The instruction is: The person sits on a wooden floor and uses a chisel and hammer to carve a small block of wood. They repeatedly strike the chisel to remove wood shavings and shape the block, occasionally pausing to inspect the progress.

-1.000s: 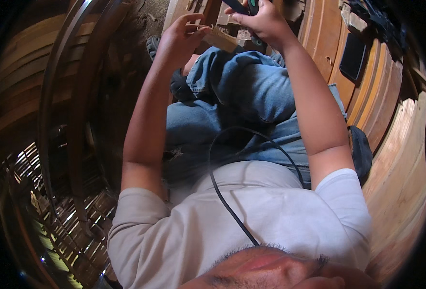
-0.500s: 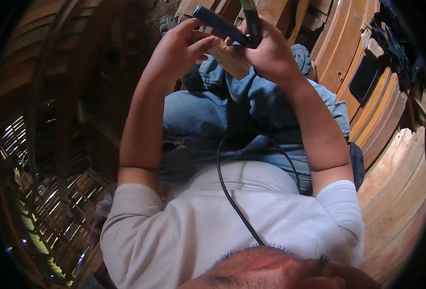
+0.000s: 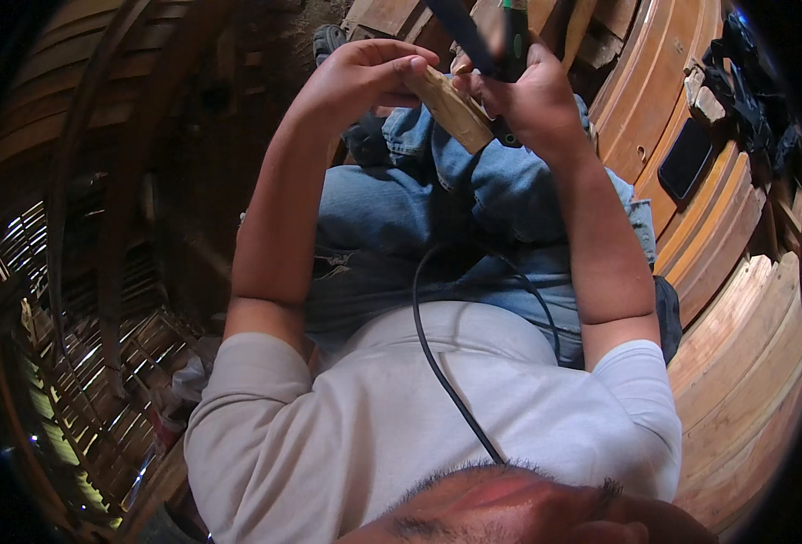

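above a pair of blue jeans [image 3: 365,213], near twelve o'clock, a person's left hand [image 3: 369,74] is pinching the upper end of a pale piece of wood [image 3: 455,113] between thumb and fingertips, the wood slanting from ten o'clock down toward four. at one o'clock, the right hand [image 3: 541,102] is curling its fingers around a dark two-armed tool [image 3: 460,34], one arm leaning toward eleven o'clock, the other, marked with green, pointing toward twelve. the right thumb is sitting just beside the wood; whether it is touching, one cannot tell.

at two o'clock, a dark phone [image 3: 686,160] is lying on brown boards [image 3: 659,82], with a rough lump of wood [image 3: 706,100] and a tangle of black straps [image 3: 753,100] lying beyond it. between three and four o'clock, pale planks [image 3: 736,349] are curving along the rim. near the center, a black cable [image 3: 430,349] is looping over a white shirt [image 3: 537,408]. at eight o'clock, light is showing through slats [image 3: 134,363].
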A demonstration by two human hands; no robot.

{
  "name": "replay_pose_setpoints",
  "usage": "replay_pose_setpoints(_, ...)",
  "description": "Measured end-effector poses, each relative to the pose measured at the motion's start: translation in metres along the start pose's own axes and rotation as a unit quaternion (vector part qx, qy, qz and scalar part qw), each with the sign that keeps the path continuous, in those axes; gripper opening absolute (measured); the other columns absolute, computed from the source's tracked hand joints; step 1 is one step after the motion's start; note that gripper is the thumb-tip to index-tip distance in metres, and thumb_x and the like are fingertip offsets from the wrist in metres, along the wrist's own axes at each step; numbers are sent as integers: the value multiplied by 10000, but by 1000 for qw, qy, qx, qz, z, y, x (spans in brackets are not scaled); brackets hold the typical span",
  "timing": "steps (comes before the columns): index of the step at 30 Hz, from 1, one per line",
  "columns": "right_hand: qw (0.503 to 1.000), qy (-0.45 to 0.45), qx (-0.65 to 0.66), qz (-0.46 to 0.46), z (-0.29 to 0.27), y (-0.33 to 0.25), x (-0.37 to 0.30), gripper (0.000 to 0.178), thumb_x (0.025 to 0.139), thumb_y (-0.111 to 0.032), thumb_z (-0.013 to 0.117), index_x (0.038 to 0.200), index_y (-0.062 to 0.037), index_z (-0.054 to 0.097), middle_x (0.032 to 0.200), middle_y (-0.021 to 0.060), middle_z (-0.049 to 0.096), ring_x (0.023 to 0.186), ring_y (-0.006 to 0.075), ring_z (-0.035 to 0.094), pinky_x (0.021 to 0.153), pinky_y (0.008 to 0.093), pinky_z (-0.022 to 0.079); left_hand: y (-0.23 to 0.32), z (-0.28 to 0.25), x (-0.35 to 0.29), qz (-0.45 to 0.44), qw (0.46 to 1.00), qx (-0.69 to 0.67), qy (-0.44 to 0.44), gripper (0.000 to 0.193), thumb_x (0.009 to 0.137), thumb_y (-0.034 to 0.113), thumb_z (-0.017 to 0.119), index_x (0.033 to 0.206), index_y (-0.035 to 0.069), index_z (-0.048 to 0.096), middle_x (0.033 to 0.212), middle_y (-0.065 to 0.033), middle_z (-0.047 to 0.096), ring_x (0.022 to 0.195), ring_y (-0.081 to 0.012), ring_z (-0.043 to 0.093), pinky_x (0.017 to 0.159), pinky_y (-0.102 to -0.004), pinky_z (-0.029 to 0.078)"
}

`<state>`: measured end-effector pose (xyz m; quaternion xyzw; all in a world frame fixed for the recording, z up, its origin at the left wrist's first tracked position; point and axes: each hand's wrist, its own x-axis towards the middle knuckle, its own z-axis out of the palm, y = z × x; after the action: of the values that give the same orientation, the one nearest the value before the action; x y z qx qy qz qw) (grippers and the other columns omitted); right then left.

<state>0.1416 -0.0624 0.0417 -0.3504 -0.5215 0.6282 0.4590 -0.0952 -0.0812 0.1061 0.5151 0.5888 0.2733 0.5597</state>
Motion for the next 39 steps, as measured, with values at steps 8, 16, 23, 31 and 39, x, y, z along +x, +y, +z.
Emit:
replay_pose_setpoints(8,997,31,-1,-65,-9,-18,-4,206,964,-71,782,1092,-31,626,997,104,782,843,107,723,727,244,571,-13,-14,7,-39,987,-156,-8,383,1045,275,692,1283,-24,718,1105,-147,759,878,-181,775,747,-288,666)
replay_pose_setpoints(16,983,39,-95,-149,-26,-11,7,181,970,-108,788,1079,-39,661,1034,86,784,925,126,760,793,262,614,-8,-2,5,-29,969,-239,-52,451,1046,297,695,1374,-7,633,1185,-148,711,1001,-218,763,782,-282,663)
replay_pose_setpoints(23,994,40,-17,-101,-30,-19,7,216,976,-152,792,1052,-53,616,1041,85,764,715,80,657,639,229,533,10,26,-8,98,991,10,94,501,905,87,847,1301,28,545,1210,-121,633,1128,-215,704,927,-324,642)
replay_pose_setpoints(31,985,143,32,94,-65,11,29,194,999,-170,664,1098,-33,568,939,107,743,722,114,653,635,290,558,5,17,-9,248,947,118,167,517,877,-29,822,1294,29,522,1227,-120,638,1159,-205,690,1004,-318,614)
replay_pose_setpoints(39,965,90,55,241,-74,78,54,230,994,-142,587,1145,28,616,1097,144,736,809,169,682,736,326,578,6,13,-17,236,966,-50,90,471,894,35,827,1298,66,587,1282,-163,654,1222,-301,689,1040,-419,601)
